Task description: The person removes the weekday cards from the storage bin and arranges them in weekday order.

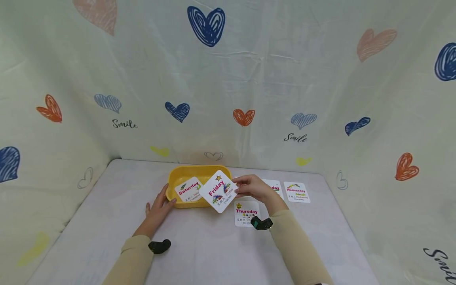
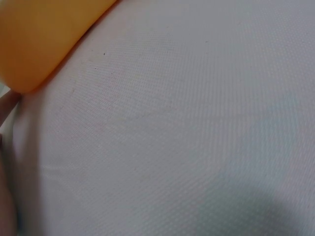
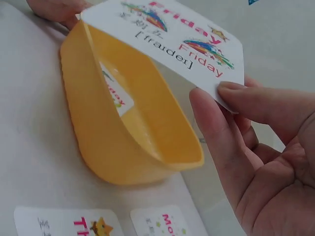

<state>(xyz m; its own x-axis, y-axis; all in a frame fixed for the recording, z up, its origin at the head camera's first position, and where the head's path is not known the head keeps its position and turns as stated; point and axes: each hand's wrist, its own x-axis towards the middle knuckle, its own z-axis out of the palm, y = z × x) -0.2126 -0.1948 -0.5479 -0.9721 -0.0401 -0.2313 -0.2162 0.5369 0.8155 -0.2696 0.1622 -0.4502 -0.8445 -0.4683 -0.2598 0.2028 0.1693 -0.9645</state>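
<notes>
My right hand [image 1: 254, 188] pinches the white Friday card [image 1: 218, 194] by its right corner, thumb on the printed face. The card is tilted and held up over the front right part of a yellow plastic tray [image 1: 181, 171]. Inside the tray lies a Saturday card [image 1: 187, 190], partly covered by the Friday card in the head view. My left hand [image 1: 156, 211] holds the tray's left end, thumb at the front corner and fingers along the outer side. In the left wrist view only slivers of fingers show beside the tray's wall [image 2: 42, 39].
Right of the tray, a Thursday card [image 1: 246, 211] and a Wednesday card [image 1: 297, 193] lie on the white table [image 1: 199, 253]. Another card [image 1: 274, 185] is partly behind my right hand. A card starting "Mo" [image 3: 157, 221] shows in the right wrist view. Heart-printed cloth [image 1: 263, 79] surrounds the table.
</notes>
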